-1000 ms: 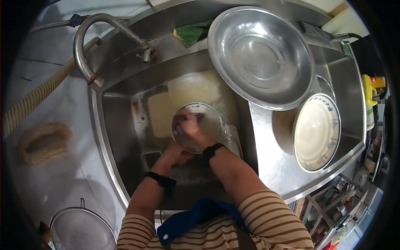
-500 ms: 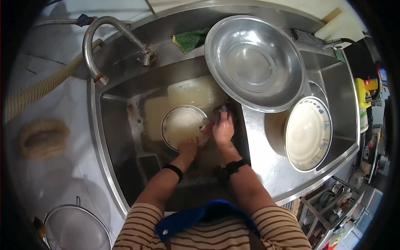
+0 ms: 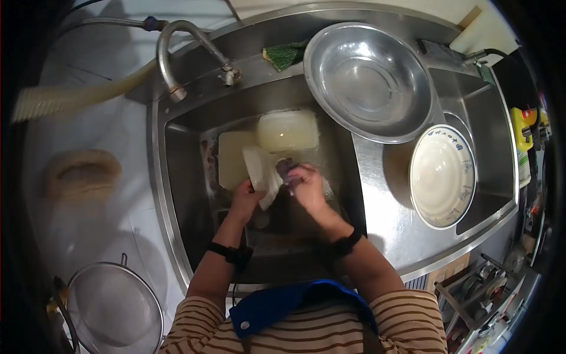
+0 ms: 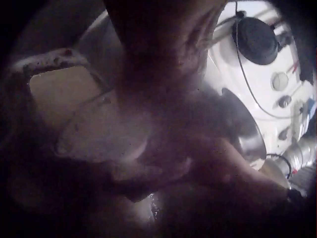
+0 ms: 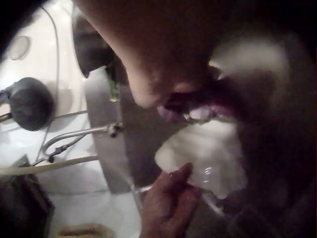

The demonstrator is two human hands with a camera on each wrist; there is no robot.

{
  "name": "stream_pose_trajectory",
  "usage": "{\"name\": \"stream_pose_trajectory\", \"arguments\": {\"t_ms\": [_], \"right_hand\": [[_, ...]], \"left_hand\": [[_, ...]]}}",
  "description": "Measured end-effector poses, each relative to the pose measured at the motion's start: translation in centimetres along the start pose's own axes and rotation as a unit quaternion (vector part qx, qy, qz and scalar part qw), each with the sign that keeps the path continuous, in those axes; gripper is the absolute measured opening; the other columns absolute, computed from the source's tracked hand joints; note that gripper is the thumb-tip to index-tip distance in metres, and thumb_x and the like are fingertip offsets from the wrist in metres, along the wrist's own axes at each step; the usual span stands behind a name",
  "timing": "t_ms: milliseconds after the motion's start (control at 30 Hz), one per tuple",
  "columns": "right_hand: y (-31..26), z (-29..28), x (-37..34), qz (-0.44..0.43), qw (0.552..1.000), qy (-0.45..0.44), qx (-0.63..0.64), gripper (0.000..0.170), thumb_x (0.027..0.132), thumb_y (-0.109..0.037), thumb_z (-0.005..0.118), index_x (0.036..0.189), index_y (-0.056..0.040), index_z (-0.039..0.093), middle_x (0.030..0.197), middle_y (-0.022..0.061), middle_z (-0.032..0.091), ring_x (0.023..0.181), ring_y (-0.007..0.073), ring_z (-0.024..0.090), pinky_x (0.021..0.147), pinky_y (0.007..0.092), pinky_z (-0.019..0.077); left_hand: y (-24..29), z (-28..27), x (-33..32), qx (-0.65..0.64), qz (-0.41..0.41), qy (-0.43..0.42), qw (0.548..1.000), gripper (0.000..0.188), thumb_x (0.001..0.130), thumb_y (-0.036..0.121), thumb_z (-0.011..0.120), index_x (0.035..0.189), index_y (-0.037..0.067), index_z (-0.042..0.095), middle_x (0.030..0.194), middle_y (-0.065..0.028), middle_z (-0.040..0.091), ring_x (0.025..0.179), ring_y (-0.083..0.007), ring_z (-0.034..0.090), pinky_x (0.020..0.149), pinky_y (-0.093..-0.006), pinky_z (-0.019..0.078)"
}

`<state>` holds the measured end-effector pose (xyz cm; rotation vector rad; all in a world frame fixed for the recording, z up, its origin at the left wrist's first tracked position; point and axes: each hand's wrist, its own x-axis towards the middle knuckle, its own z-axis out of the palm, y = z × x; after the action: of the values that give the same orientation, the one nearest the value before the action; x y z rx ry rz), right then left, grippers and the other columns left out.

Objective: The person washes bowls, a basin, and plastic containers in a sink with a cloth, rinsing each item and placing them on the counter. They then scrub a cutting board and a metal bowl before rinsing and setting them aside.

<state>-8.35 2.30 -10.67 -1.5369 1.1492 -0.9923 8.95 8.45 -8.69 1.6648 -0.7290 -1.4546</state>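
A pale bowl (image 3: 260,174) is tilted on its side over the sink; its outer side shows in the right wrist view, bowl (image 5: 200,156). My left hand (image 3: 244,202) grips its lower rim, thumb and fingers pinching the edge, as the right wrist view also shows, hand (image 5: 171,203). Just right of the bowl, my right hand (image 3: 308,187) holds a bunched purple cloth (image 3: 287,173) close to the bowl's underside. In the right wrist view the cloth (image 5: 171,113) lies under the fingers. The left wrist view is dark and blurred.
Two rectangular containers, one (image 3: 288,130) behind the other (image 3: 234,158), lie in the cloudy sink water. A steel basin (image 3: 368,82) and a patterned oval-looking dish (image 3: 443,177) stand right. A faucet (image 3: 171,65) arches at the back left; a green scourer (image 3: 284,56) lies on the ledge.
The bowl, lying face up half a second ago, is now raised and turned on its side by my left hand. My right hand with the cloth has moved left to it.
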Motion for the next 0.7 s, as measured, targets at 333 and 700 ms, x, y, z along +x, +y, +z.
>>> {"name": "stream_pose_trajectory", "arguments": {"t_ms": [333,700], "right_hand": [[-8.0,3.7,-2.6,-0.118,0.966,0.027,-0.23,0.02,0.065,-0.016,0.063,0.085,-0.0148,0.064,0.12,0.0128,0.043,0.11,0.0347,0.039,0.087,0.0498,0.0335],[3.4,-1.5,3.3,0.348,0.886,-0.222,0.213,0.024,0.083,-0.029,0.056,0.088,-0.0064,0.062,0.08,0.0043,0.061,0.07,0.0124,0.057,0.06,0.0274,0.0459]], "left_hand": [[-0.1,2.2,-4.2,-0.032,0.113,-0.031,0.993,0.049,0.059,-0.002,0.063,0.107,0.0,0.051,0.104,-0.0076,0.055,0.093,-0.0183,0.055,0.078,-0.0307,0.0447],[-0.3,-0.9,-7.3,-0.228,-0.003,-0.156,0.961,0.057,0.056,-0.006,0.062,0.111,-0.002,0.048,0.104,-0.0112,0.057,0.092,-0.0224,0.057,0.08,-0.0344,0.0467]]}}
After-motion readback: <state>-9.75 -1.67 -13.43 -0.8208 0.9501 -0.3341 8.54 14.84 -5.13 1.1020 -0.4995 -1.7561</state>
